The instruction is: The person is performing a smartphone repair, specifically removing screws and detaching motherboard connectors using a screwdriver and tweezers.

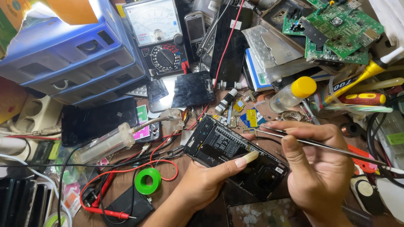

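While my left hand [206, 178] grips the opened phone [235, 155] from below, its long-nailed thumb lying across the dark inner face, my right hand [320, 168] pinches a pair of metal tweezers [311, 143] between thumb and fingers. The tweezer tips rest at the phone's upper edge, touching it or just off it; I cannot tell which. The phone lies tilted in the middle of the crowded bench, its back cover off. Left of the phone sits a green ring of tape [147, 181], with red wires [126, 172] looping around it and a clear syringe [105, 145] a little farther up. Above the phone stands a multimeter [158, 35] beside blue plastic drawers [71, 54]. Up and right of the phone lie a small bottle with a yellow cap [292, 93] and green circuit boards [336, 29]. A red-handled screwdriver [362, 98] lies right of the bottle.
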